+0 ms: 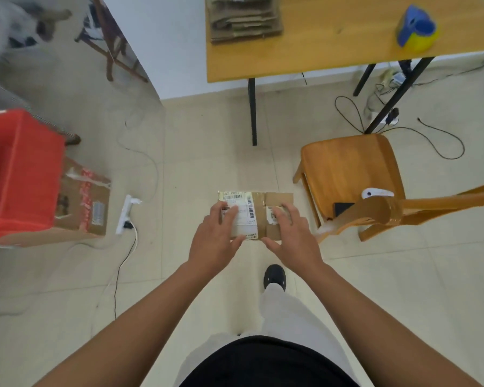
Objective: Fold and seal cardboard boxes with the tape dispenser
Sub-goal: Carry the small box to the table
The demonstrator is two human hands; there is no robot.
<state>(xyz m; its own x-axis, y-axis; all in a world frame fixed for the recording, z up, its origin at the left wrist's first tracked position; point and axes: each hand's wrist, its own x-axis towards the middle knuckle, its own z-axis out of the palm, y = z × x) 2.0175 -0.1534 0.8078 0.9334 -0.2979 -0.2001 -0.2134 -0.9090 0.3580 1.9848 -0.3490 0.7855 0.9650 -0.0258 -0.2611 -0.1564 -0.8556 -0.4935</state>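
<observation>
Cardboard, taped and labelled, the box [256, 215] was held out in front of the person, above the floor tiles. Both hands gripped it: the left hand [217, 238] and the right hand [291, 236] each had fingers over the top and a thumb at the near edge. On the table [319, 48] sat the tape dispenser [417, 27], well apart from flat cardboard [245, 19]. A chair [352, 174] stood nearby.

Red bin [20, 174] cut off left; box [259, 208] labels unreadable
</observation>
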